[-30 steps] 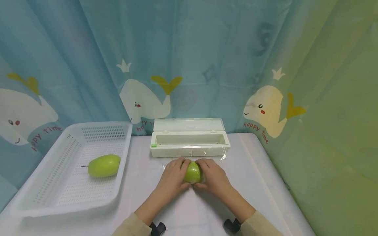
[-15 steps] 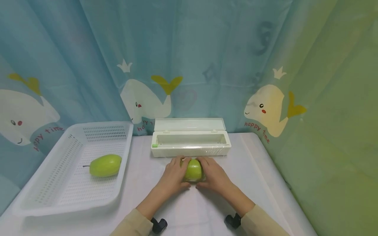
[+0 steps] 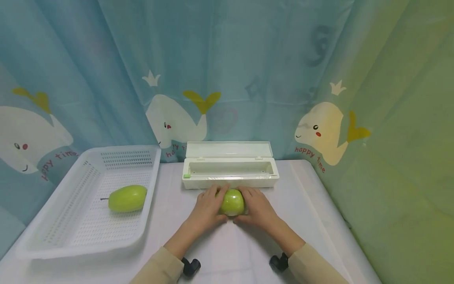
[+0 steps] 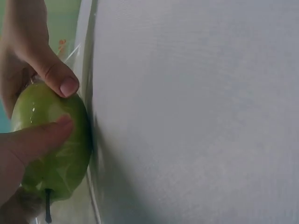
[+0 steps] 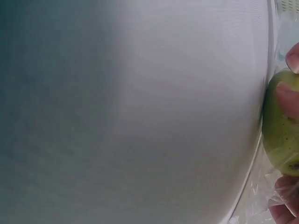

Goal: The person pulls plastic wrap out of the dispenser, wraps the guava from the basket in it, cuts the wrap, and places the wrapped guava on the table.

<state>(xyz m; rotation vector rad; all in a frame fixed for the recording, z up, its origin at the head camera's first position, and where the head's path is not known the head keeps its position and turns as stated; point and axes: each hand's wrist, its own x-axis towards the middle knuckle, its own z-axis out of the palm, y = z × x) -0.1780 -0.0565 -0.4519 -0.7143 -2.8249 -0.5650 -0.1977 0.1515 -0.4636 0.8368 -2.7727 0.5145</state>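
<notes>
Between my two hands on the table sits a green pear, with clear plastic wrap around it. My left hand grips the pear's stem end, and its thumb presses on the wrapped skin. From the other side my right hand holds the opposite end, with its thumb on the pear. Loose clear film shows crumpled by the right fingers. Just beyond the hands stands a white wrap dispenser with its lid raised, film lying over its front edge.
At left, a white plastic basket holds another green pear with its stem pointing left. A curtain printed with whales hangs behind the table and along its right side.
Both hands have moved the pear slightly away from me, closer to the dispenser. The film that flared out beside the dispenser's right end is drawn in. The basket and its pear stay put.
</notes>
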